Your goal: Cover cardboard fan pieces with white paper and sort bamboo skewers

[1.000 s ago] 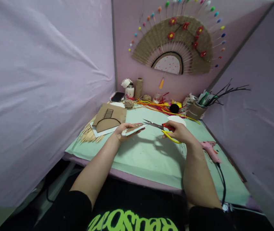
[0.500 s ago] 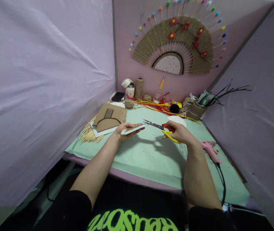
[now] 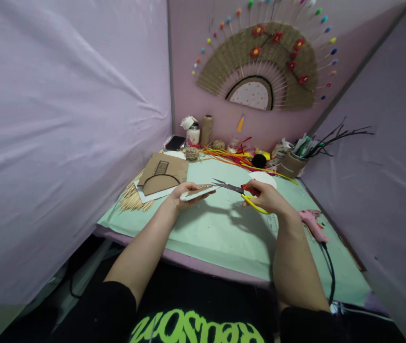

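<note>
My left hand (image 3: 184, 194) is closed around a flat cardboard piece (image 3: 200, 191) with a white edge, holding it above the table. In my right hand (image 3: 264, 194) is a pair of scissors (image 3: 233, 187) with yellow and red handles, its fingers wrapped round the grips. The blades are parted a little and point left. Their tips lie at the right end of the cardboard piece; whether they touch it I cannot tell. Behind my right hand a white paper disc (image 3: 265, 178) lies partly hidden.
Cut cardboard (image 3: 162, 183) lies on wooden sticks (image 3: 131, 197) at the left. A pink glue gun (image 3: 313, 224) with its cord rests at the right. Colourful pipe cleaners (image 3: 224, 156), a twine ball (image 3: 192, 153) and a pot with twigs (image 3: 292, 164) line the back. A decorated fan (image 3: 260, 62) hangs on the wall.
Hardly anything differs. The cardboard piece in my left hand is tilted slightly differently, and the view has shifted a little.
</note>
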`<state>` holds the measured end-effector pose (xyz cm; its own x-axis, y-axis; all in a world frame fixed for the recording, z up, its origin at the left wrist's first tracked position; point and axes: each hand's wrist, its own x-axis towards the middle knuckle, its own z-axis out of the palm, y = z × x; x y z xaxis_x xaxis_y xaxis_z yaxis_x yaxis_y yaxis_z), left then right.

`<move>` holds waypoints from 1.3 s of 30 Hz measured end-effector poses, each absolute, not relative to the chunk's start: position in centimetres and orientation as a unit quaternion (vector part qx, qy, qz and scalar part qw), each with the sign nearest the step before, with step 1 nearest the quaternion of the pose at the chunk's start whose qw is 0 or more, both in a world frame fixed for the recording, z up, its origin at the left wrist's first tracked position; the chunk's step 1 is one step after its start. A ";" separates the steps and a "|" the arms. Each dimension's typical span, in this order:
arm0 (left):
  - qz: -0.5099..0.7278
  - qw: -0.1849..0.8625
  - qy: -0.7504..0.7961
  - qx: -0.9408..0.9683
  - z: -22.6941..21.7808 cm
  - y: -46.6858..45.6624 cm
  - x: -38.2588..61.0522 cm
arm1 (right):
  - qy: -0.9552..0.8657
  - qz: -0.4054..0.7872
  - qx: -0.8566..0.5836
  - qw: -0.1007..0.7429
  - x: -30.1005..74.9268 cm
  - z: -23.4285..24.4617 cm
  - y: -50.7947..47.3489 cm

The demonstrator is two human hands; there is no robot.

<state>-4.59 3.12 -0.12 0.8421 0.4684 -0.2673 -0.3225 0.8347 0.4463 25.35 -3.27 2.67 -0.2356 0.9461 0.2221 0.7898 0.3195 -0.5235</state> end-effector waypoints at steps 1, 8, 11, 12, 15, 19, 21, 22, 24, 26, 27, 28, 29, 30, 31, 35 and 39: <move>0.209 0.939 0.189 0.198 -0.1 3.1 -4.6 | -0.771 0.152 -0.563 0.256 25.3 2.7 -3.3; 0.211 0.933 0.211 0.202 0.0 3.0 -4.5 | -0.766 0.144 -0.571 0.257 25.4 2.7 -3.3; 0.217 0.928 0.227 0.203 0.3 2.8 -4.4 | -0.767 0.137 -0.572 0.256 25.6 2.5 -3.2; 0.222 0.925 0.231 0.201 0.4 2.7 -4.4 | -0.768 0.135 -0.572 0.254 25.7 2.4 -3.2; 0.241 0.916 0.245 0.206 0.5 2.6 -4.3 | -0.765 0.132 -0.578 0.251 25.7 2.2 -3.1; 0.259 0.897 0.265 0.239 -0.2 2.9 -4.2 | -0.743 0.127 -0.591 0.287 25.5 2.2 -3.0; 0.300 0.879 0.270 0.254 -0.7 3.1 -3.9 | -0.709 0.112 -0.610 0.334 25.3 2.2 -2.6; 0.335 0.866 0.270 0.254 -0.8 3.2 -3.7 | -0.688 0.104 -0.623 0.357 25.3 2.1 -2.4; 0.424 0.832 0.265 0.239 -1.0 3.3 -3.3 | -0.650 0.098 -0.648 0.384 25.1 1.8 -1.8; 0.517 0.791 0.248 0.213 -1.0 3.4 -3.0 | -0.623 0.111 -0.668 0.393 24.7 1.2 -1.3; 0.552 0.773 0.238 0.201 -0.9 3.4 -2.9 | -0.608 0.125 -0.675 0.398 24.2 0.9 -1.1; 0.577 0.760 0.227 0.192 -0.7 3.4 -2.8 | -0.593 0.152 -0.678 0.407 23.6 0.5 -1.0; 0.592 0.754 0.218 0.186 -0.6 3.4 -2.8 | -0.578 0.194 -0.673 0.419 22.9 0.2 -0.9; 0.597 0.752 0.212 0.182 -0.5 3.4 -2.8 | -0.561 0.247 -0.661 0.433 22.0 -0.1 -1.0; 0.597 0.754 0.208 0.179 -0.4 3.4 -2.8 | -0.545 0.309 -0.640 0.445 21.0 -0.5 -1.1; 0.589 0.762 0.202 0.179 -0.2 3.2 -2.7 | -0.501 0.449 -0.561 0.482 17.1 -1.3 -1.6; 0.579 0.766 0.196 0.199 -0.1 2.8 -2.4 | -0.477 0.463 -0.533 0.524 15.5 -1.4 -1.9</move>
